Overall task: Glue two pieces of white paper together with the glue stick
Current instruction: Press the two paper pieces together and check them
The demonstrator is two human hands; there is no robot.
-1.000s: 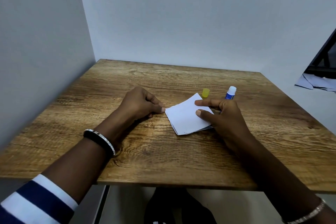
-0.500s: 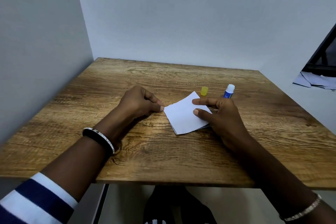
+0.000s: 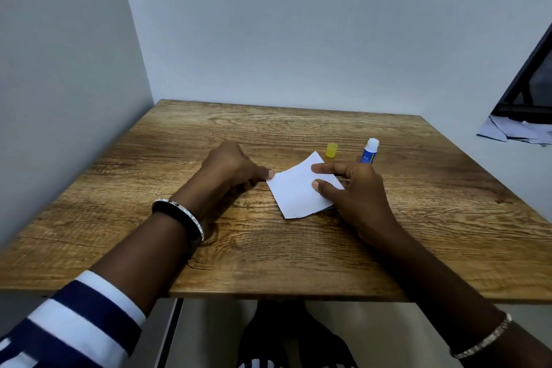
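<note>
Two white paper squares (image 3: 295,191) lie stacked on the wooden table (image 3: 298,254); a thin edge of the lower sheet shows at the lower right. My right hand (image 3: 355,191) rests on the stack's right side, with index finger and thumb stretched flat across the top sheet. My left hand (image 3: 230,170) sits curled on the table, its thumb tip touching the paper's left corner. Behind the paper stands the uncapped blue-and-white glue stick (image 3: 369,151), partly hidden by my right hand, and its yellow cap (image 3: 332,149) stands to its left.
Grey walls close off the table's left and far sides. Loose papers (image 3: 516,130) lie on a ledge beyond the right edge, under a dark frame. Bare tabletop shows on the left, at the back and near the front edge.
</note>
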